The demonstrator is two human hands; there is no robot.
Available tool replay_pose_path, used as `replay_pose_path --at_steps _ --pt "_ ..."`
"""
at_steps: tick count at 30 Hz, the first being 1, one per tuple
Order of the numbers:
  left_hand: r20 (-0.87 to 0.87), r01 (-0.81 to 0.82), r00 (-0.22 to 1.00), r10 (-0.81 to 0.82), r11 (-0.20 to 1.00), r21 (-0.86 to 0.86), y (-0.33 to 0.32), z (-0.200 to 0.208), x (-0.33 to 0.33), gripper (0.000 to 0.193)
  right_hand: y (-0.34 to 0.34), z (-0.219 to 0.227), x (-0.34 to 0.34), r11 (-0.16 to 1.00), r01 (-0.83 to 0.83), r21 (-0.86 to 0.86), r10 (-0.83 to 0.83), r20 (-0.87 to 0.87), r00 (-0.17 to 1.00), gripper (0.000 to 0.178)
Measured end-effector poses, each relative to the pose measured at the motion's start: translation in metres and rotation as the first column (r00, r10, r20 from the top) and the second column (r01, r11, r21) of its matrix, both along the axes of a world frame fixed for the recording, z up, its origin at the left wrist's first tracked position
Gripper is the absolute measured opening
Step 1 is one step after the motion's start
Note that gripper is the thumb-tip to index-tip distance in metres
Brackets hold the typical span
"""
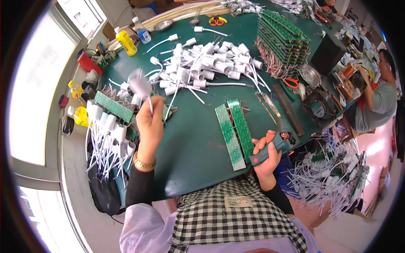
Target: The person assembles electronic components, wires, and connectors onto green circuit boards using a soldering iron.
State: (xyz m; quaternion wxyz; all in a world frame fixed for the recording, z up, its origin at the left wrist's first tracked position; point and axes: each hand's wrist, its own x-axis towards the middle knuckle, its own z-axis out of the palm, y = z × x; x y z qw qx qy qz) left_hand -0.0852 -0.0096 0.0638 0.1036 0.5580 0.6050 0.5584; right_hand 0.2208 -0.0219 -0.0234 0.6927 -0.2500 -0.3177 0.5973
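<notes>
Above the left edge of the bench [190,143], my left hand [150,120] pinches a white socket [139,83], likely light and slick, by its bendy cable [150,106], probably the surest hold, while my right hand [265,159] grips a soldering gun [284,143] near the front edge.

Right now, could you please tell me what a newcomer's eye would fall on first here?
Probably the heap of white wired sockets toward the far side of the green table. Next, the stack of green circuit boards to its right, then the gun-shaped tool in the right hand.
</notes>
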Motion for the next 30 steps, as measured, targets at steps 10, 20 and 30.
replay_pose_path --at_steps 10,20,30 --pt "-0.423 0.258 0.631 -0.651 0.69 -0.676 -0.044 -0.001 0.007 0.053 0.006 -0.002 -0.002 0.985 0.08 0.156 -0.093 0.077 0.993 0.039" --pt "-0.441 0.552 0.535 -0.721 0.693 -0.463 -0.011 -0.038 0.05 0.041 -0.012 0.028 -0.011 0.995 0.049 0.089 -0.051 0.025 0.998 0.04" --pt "-0.49 0.734 0.358 -0.795 0.564 -0.379 0.011 -0.037 0.081 0.036 -0.018 0.009 -0.026 0.998 -0.031 -0.048 0.026 -0.101 0.995 0.039"
